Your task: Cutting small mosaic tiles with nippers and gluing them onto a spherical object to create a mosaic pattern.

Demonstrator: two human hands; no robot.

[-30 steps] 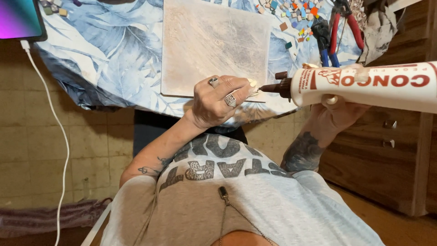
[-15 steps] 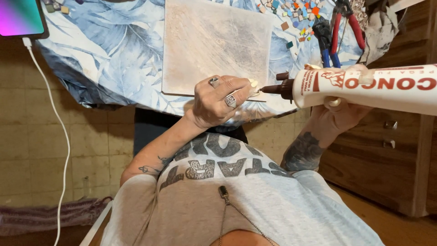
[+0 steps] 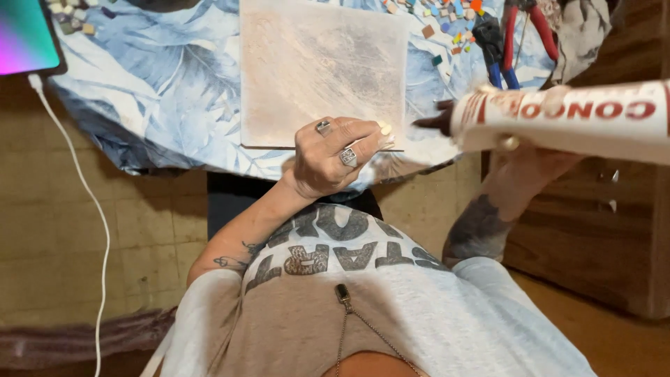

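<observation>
blue leaf tablecloth point(image 3: 160, 91) under pale board point(image 3: 321, 70); right hand point(image 3: 520, 164) grips white red-lettered tube point(image 3: 565, 115), left hand point(image 3: 331, 157) pinches its dark nozzle point(image 3: 434, 120).

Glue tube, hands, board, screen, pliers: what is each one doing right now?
Glue tube: held sideways, dark nozzle toward the left hand.
Left hand: fingers curled at the nozzle tip.
Right hand: under the tube, gripping it.
Board: flat, bare.
Screen: lit, plugged in.
Pliers: lying untouched.
</observation>
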